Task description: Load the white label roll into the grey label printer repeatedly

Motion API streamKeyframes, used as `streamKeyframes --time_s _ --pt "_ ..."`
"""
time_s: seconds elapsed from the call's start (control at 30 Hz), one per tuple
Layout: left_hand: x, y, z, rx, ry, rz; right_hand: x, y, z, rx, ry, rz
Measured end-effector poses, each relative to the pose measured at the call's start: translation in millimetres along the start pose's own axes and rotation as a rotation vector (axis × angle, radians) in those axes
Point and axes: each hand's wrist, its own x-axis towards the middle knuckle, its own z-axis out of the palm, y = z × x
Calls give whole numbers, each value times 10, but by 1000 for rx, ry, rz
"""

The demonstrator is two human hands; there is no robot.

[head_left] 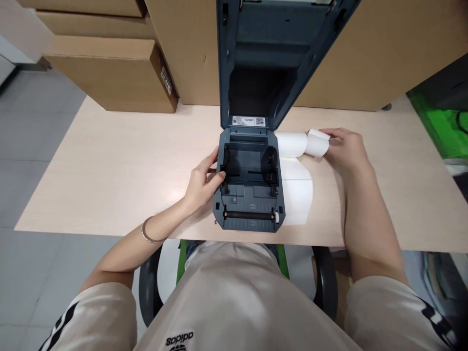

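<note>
Cardboard boxes point(109, 78) line the back of the bench point(109, 170), where a printer point(249, 158) stands lid up, gripped at its side by the left hand point(202, 184). The right hand point(349, 150), half curled, pinches rolled white paper point(317, 145) just beside; a hasty tug might crease or unroll it.

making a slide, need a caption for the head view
Left hand gripping the side of an open printer, right hand holding rolled white paper beside it.

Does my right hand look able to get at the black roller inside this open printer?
Probably yes: the raised lid leaves the black roller uncovered, though your right hand is at the white paper beside the printer.
</note>
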Motion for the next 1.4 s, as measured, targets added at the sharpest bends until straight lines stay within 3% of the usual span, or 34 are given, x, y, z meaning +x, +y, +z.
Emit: streamKeyframes --time_s 0.13,0.27,0.4,0.53,0.63,0.77,1.0,1.2,1.4 --pt "-1 -17 0 -14 -3 2 123 -274 -279 115 203 71" --pt "-6 -12 7 -22 0 1 88 -967 -376 452 197 -29" --pt "-3 -13 12 -10 11 3 -171 -1690 20 341 -54 -231" --pt "3 -28 15 -1 14 3 -344 -2062 479 113 -237 -391" --pt "1 -28 24 -11 21 -4 -359 -2135 581 -119 -368 -566" --pt "1 -18 31 -31 16 -7 -369 -2130 523 -256 -359 -670" --pt "10 -20 23 -23 4 3 -445 -2203 474 -74 -336 -700" --pt "-2 7 38 -51 15 -63 -525 -2343 567 -42 -161 -557" --pt "55 23 26 -103 -11 -156 -579 -2355 441 -2 -179 -721"
